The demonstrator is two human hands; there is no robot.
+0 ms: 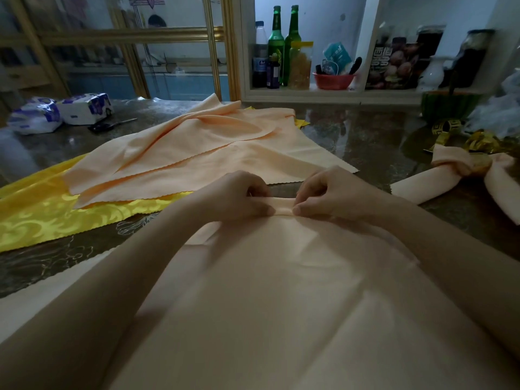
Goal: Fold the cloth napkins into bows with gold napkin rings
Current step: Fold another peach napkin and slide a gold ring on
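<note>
A peach cloth napkin (281, 291) lies spread on the table in front of me, reaching from the near edge to my hands. My left hand (239, 195) and my right hand (329, 192) both pinch its far edge, where a narrow fold of cloth (282, 205) is rolled up between them. At the right edge lies a finished peach bow (478, 170) cinched by a gold napkin ring (482, 164). More gold rings (481, 143) sit just behind it.
A pile of loose peach napkins (213, 147) lies on a yellow patterned cloth (42, 215) beyond my hands. Scissors (109, 125) and tissue packs (59, 112) are at the far left. A yellow tape measure (447, 130) lies far right. A shelf with bottles (281, 46) stands behind.
</note>
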